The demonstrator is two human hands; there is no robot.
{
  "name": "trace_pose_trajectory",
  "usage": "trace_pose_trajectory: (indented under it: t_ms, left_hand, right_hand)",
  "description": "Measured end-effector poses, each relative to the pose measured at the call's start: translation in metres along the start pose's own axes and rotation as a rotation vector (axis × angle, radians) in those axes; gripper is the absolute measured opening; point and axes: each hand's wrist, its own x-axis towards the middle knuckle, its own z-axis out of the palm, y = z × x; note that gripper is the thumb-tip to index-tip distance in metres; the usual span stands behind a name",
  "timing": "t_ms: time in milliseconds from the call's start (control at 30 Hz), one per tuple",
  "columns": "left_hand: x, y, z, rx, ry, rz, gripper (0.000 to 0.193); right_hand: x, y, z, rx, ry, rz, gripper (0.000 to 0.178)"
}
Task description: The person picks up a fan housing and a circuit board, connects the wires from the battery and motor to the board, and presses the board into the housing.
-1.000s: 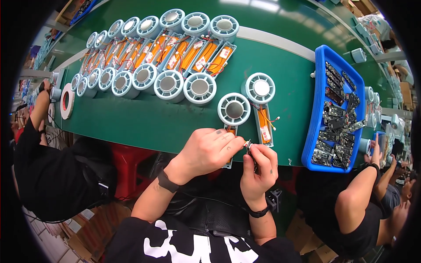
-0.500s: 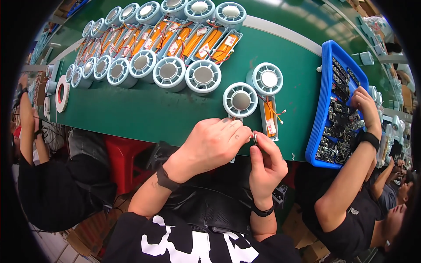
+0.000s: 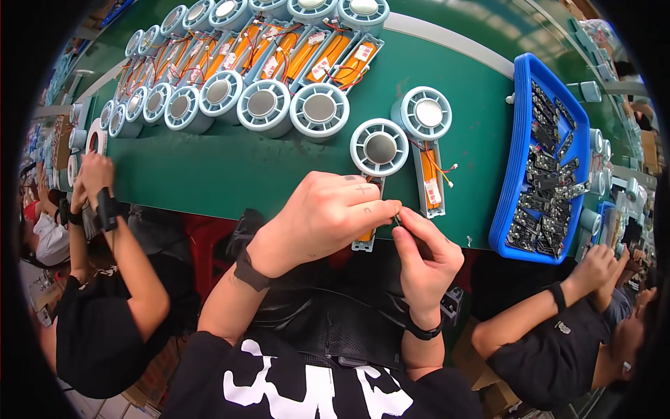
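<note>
My left hand (image 3: pixel 331 213) and my right hand (image 3: pixel 426 262) meet fingertip to fingertip near the table's front edge. Each is closed in a pinch; a small dark bit shows between them, too small and covered to name. Below my left hand lies a pale blue device with a round spoked head (image 3: pixel 380 148) and a metal disc in its middle. The narrow body (image 3: pixel 363 245) of that device is mostly hidden by my left hand. Just right of it lies a similar device (image 3: pixel 426 113), its tray showing an orange battery pack (image 3: pixel 430 178) and loose red and yellow wires (image 3: pixel 447 172).
Several more such devices (image 3: pixel 319 112) stand in rows at the back left. A stack of blue trays (image 3: pixel 504 202) with small black circuit boards (image 3: pixel 544 188) stands on the right. Co-workers sit at both sides; the left one's hands (image 3: pixel 94 174) are over the table edge.
On the right, a co-worker's hand has left the blue tray. A person on the left has brought both hands to the table's edge. My hands stay together, shifted only slightly.
</note>
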Motion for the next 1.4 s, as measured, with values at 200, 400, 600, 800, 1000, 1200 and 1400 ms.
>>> trace_pose_trajectory:
  t_ms: [200,400,600,800,1000,1200,1400]
  left_hand:
    - [0.009,-0.002,-0.008,-0.058,-0.027,0.010,0.016]
    - [0.012,-0.006,-0.011,-0.048,-0.102,0.006,0.011]
    - [0.005,-0.006,-0.007,-0.130,0.027,-0.007,0.025]
    - [-0.003,0.022,0.005,-0.040,0.257,-0.315,0.040]
    - [-0.001,0.029,0.014,0.082,0.290,-0.374,0.039]
    - [0.001,0.026,0.020,0.172,0.341,-0.327,0.028]
    - [-0.002,0.018,0.012,0.020,0.337,-0.338,0.023]
  right_hand:
    - [0.006,-0.001,-0.007,0.029,-0.098,0.019,0.028]
    - [0.012,-0.010,-0.011,-0.058,-0.124,0.009,0.027]
    - [0.016,-0.012,-0.010,-0.092,-0.125,-0.063,0.027]
    - [0.022,-0.031,0.003,-0.008,-0.060,0.077,0.025]
    - [0.028,-0.040,0.004,-0.091,-0.105,0.076,0.022]
    - [0.033,-0.032,0.005,-0.002,-0.069,0.110,0.018]
    - [0.038,-0.036,0.003,-0.050,-0.100,0.170,0.019]
